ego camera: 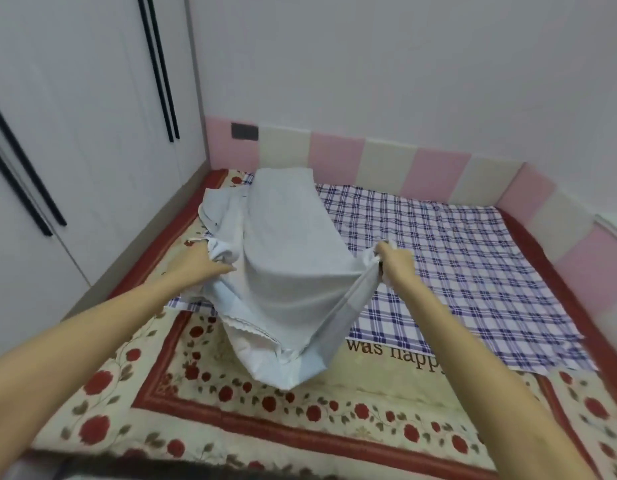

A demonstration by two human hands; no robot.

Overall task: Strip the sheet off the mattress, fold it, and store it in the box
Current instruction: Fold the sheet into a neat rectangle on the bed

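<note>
A pale blue-grey sheet hangs stretched in the air between my two hands, partly folded, its lower edge drooping toward the bed. My left hand grips a bunched corner at the sheet's left side. My right hand grips the sheet's right edge, pulled taut. Below lies the mattress, covered by a cream mat with red roses and a dark red border. The box is not in view.
A blue-and-white plaid cloth lies flat over the right and far part of the bed. Pink and cream padded panels line the walls behind and to the right. White wardrobe doors stand at the left.
</note>
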